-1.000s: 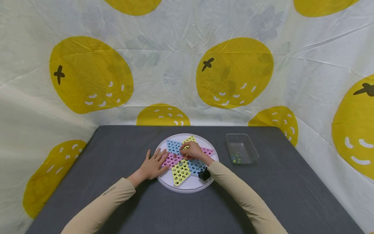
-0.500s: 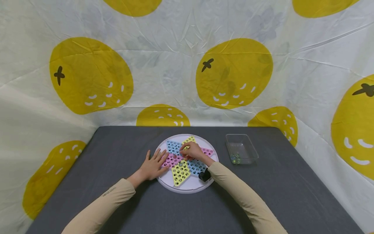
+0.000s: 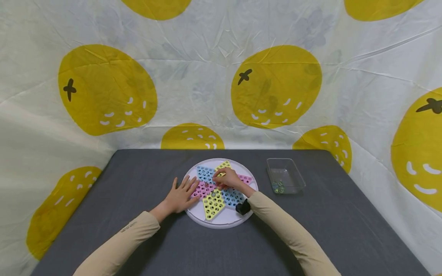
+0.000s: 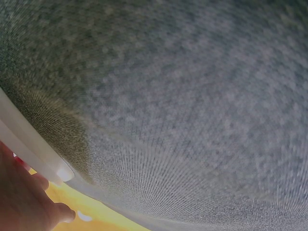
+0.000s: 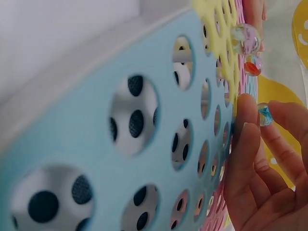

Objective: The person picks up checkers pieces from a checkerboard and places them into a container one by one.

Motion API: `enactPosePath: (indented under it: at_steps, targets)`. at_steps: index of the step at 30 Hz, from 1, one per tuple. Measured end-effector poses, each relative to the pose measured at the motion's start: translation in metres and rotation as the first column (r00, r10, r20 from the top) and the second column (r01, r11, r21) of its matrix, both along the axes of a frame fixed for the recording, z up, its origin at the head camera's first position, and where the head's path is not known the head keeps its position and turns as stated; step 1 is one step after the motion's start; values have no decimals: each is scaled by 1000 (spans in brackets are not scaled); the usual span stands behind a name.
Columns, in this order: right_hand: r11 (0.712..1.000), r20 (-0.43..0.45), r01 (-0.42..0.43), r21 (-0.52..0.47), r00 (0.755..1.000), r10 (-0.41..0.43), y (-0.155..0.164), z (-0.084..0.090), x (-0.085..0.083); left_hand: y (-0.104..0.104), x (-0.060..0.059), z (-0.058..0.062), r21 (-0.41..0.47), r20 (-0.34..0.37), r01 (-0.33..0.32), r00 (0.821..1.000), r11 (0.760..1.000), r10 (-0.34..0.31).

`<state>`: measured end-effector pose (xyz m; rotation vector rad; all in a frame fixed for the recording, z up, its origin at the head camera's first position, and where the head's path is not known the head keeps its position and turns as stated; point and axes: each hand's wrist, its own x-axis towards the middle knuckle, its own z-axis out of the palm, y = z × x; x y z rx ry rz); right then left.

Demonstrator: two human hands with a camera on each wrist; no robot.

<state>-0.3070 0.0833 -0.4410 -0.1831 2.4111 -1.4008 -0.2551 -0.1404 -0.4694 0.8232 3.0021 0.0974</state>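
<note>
A round white Chinese checkers board (image 3: 195, 213) with a star of pink, yellow and blue perforated sections lies on the table. My left hand (image 3: 178, 197) rests with spread fingers on its left side, over the pink section and rim. Over the star's middle, my right hand (image 3: 228, 178) pinches a clear glass marble with blue inside (image 5: 264, 115) between thumb and finger, as the right wrist view shows. Two more marbles sit on the board: a pinkish clear marble (image 5: 246, 38) on yellow and a red-streaked marble (image 5: 252, 66) beyond it.
To the right of the board stands a clear rectangular plastic box (image 3: 295, 174) with several marbles (image 3: 278, 187) in its near left corner. A dark grey cloth (image 3: 155, 168) covers the table. Behind hangs a white curtain (image 3: 197, 84) with yellow fruit prints.
</note>
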Motion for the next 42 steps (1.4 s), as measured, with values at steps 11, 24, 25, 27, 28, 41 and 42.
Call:
enactPosePath:
  at_steps: [11,24,25,27,28,41,42]
  targets:
    - [999,-40,-37,13,999,37,11,3,4,1,0,1,-3,-23,8,1000,1000,-8]
    - [999,-63,-41,16,997,42,23,12,9,1,1,3,26,-36,20,999,999,-19]
    - [999,-68,-35,19,997,36,24,13,10,1,2,3,35,-35,21,999,999,-20]
    - [999,-85,-30,29,996,33,26,15,11,1,2,3,34,-32,20,999,999,-19]
    - [999,-83,-24,29,996,26,28,16,12,1,2,3,34,-33,20,999,999,-19]
    - [999,-45,24,48,999,-22,51,27,18,1,2,4,17,-26,22,999,1000,-21]
    - [999,-37,31,38,999,-29,52,28,18,1,2,4,18,-25,21,999,1000,-20]
